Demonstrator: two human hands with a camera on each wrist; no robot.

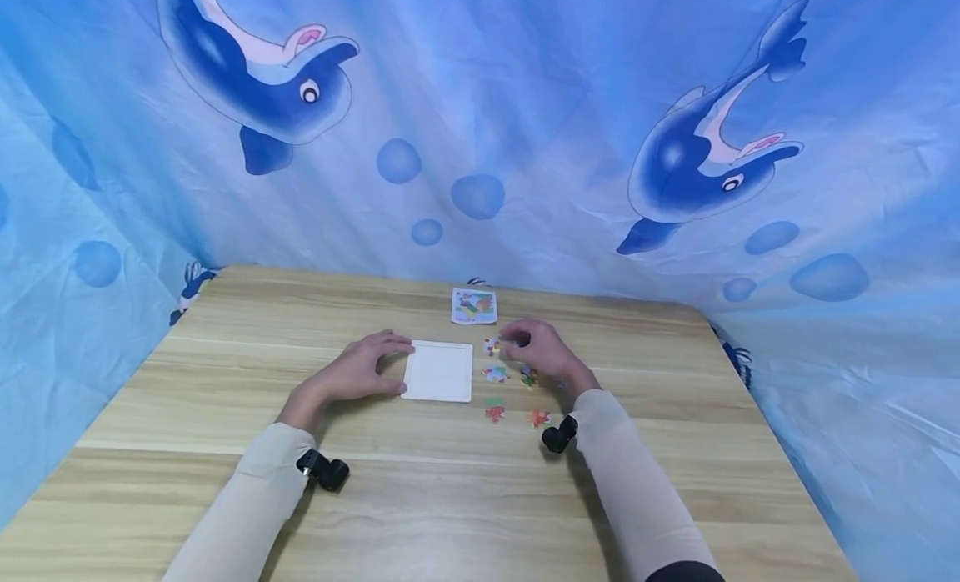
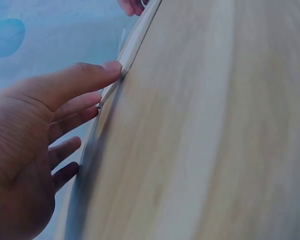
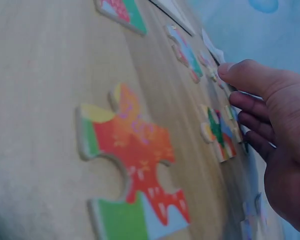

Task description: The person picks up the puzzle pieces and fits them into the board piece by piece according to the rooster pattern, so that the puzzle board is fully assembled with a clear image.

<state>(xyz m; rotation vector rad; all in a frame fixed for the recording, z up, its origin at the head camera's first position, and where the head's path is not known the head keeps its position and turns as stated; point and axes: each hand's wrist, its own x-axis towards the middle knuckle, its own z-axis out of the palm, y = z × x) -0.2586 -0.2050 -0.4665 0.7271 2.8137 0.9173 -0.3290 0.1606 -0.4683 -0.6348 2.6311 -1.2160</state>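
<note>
At the left edge of a white square puzzle frame (image 1: 439, 371), my left hand (image 1: 362, 368) rests with its thumb by the near corner and its fingers by the far corner. The left wrist view shows the thumb and fingertips touching the rim of the frame. My right hand (image 1: 543, 350) hovers to the right of it, thumb and index apart, close to a small jigsaw piece (image 1: 491, 346). Another jigsaw piece (image 1: 494, 373) lies just nearer, and a green-patterned piece (image 1: 528, 376) is under the hand. Nothing shows between the right fingers.
A picture card (image 1: 474, 306) lies beyond the frame. Nearer on the wooden table (image 1: 420, 499) are a red and green piece (image 1: 494, 413) and an orange-red piece (image 1: 538, 418), large in the right wrist view. A blue dolphin curtain (image 1: 540, 148) hangs behind the table.
</note>
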